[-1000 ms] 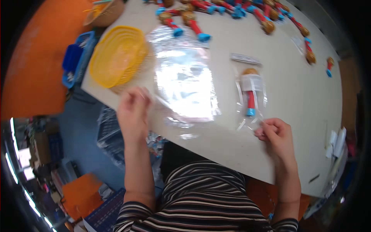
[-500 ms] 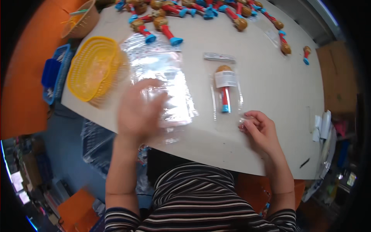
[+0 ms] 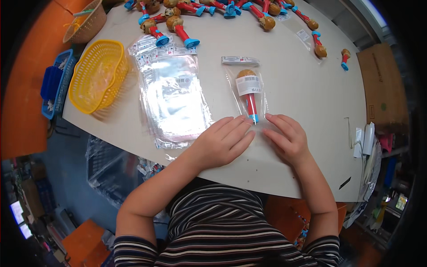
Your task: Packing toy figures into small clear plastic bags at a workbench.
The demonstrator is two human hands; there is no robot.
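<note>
Head view: bagged toy (image 3: 251, 102) right of the clear-bag stack (image 3: 175, 104).
Left hand (image 3: 223, 141): by the stack's lower right corner, palm down, fingers slightly fanned.
Right hand (image 3: 290, 140): farther right of the stack, thumb and fingers spread.

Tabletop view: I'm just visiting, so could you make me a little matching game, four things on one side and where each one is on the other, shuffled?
Things:
1. Stack of clear bags
2. Bagged toy
3. Cardboard box
4. Cluster of loose toys

Places:
A. Past the right edge of the table
B. Along the far side of the table
C. Between the yellow basket and the toy with a white label
D. Nearest the left hand and right hand

Right pairs: 1-C, 2-D, 3-A, 4-B
</note>
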